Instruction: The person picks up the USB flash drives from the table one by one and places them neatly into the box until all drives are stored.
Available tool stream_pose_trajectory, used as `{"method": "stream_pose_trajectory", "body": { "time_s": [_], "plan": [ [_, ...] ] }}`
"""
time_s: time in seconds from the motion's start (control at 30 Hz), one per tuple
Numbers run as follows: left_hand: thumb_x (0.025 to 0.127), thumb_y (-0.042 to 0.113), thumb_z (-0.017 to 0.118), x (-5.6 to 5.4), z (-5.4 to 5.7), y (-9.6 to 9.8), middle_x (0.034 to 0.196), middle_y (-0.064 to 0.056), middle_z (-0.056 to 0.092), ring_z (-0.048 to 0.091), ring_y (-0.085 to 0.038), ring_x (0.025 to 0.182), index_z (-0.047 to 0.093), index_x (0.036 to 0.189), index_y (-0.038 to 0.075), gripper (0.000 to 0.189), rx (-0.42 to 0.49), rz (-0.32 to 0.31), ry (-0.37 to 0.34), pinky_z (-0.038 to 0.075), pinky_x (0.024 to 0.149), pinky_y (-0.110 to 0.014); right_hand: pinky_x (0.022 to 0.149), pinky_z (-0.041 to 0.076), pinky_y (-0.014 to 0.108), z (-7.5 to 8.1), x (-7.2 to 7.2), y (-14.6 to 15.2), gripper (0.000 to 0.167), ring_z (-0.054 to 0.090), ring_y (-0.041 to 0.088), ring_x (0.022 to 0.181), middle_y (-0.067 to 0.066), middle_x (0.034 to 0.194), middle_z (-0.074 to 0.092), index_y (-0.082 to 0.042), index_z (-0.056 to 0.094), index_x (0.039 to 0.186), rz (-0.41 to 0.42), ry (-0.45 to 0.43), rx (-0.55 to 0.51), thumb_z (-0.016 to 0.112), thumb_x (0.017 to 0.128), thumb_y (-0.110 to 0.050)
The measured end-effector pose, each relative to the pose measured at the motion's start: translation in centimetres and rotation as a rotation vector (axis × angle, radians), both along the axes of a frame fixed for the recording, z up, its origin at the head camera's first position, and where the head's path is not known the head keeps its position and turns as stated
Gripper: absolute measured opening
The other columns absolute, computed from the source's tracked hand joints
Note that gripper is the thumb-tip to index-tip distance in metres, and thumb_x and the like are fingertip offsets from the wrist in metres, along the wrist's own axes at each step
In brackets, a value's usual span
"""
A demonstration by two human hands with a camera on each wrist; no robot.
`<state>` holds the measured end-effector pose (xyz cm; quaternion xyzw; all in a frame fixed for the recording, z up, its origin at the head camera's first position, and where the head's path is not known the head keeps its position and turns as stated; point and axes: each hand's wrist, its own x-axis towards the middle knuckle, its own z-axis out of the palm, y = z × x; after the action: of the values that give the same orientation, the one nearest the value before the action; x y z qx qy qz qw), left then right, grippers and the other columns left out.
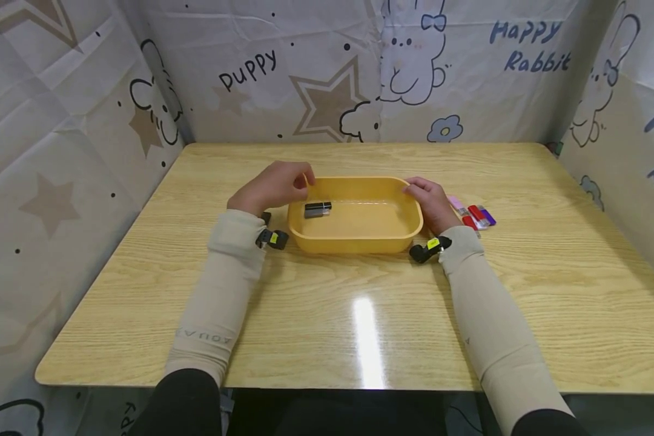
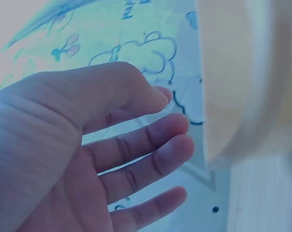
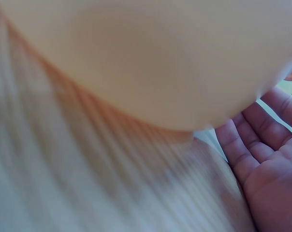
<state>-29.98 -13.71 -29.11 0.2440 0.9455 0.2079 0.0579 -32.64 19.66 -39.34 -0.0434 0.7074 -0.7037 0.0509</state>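
One yellow tray (image 1: 354,245) sits around the middle of a pale wood-grain tabletop (image 1: 305,327) in the head view, with a bright streak of reflected light (image 1: 368,345) in front of it. Two small sticks (image 1: 317,209), black and grey, lie inside at its left; small red, purple and pink pieces (image 1: 473,216) lie beyond the right hand (image 1: 432,201), which grips the tray's right end, thumb over the rim. The left hand (image 1: 278,183) is by the left rim. Creased pale sheets (image 1: 196,91), printed with stars, rabbits, "PUPPY" and "Happy Rabbit", wall the table behind and at both sides.

From the left wrist, that hand is released, its fingers loosely bent and apart from the tray.

From the right wrist, fingers meet the tray's outer wall above blurred wood grain.
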Motion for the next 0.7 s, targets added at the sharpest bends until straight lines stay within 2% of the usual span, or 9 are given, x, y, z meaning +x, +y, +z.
{"method": "stream_pose_trajectory", "body": {
  "time_s": [0.13, 0.37, 0.7],
  "plan": [
    [0.089, 0.009, 0.056, -0.1, 0.4, -1.3, 0.099, -0.011, 0.061, 0.054, -0.025, 0.087, 0.061, 0.114, 0.006, 0.025, 0.032, 0.026, -0.008, 0.046, 0.078, -0.037, 0.074, 0.053, 0.023, 0.0, -0.1, 0.0, 0.027, 0.061, 0.016, 0.087, 0.008, 0.107, 0.062, -0.004, 0.062, 0.116, 0.001, 0.000, 0.003, 0.055, 0.094, -0.017],
    [0.090, 0.011, 0.056, 0.0, 1.0, -3.3, 0.103, -0.012, 0.061, 0.056, -0.026, 0.091, 0.059, 0.115, 0.008, 0.025, 0.042, 0.082, -0.038, 0.046, 0.080, -0.040, 0.075, 0.053, 0.022, 0.2, 0.1, 0.0, 0.028, 0.061, 0.015, 0.088, 0.007, 0.109, 0.062, -0.005, 0.061, 0.117, -0.001, -0.005, 0.016, 0.055, 0.094, -0.019],
    [0.090, 0.011, 0.055, 0.4, 1.2, -6.0, 0.111, -0.015, 0.058, 0.055, -0.030, 0.097, 0.057, 0.114, 0.009, 0.024, 0.045, 0.177, -0.103, 0.045, 0.082, -0.044, 0.074, 0.053, 0.022, 0.1, 0.1, 0.0, 0.027, 0.061, 0.016, 0.089, 0.007, 0.109, 0.062, -0.005, 0.062, 0.116, -0.006, -0.005, 0.009, 0.055, 0.094, -0.018]
  ]
}}
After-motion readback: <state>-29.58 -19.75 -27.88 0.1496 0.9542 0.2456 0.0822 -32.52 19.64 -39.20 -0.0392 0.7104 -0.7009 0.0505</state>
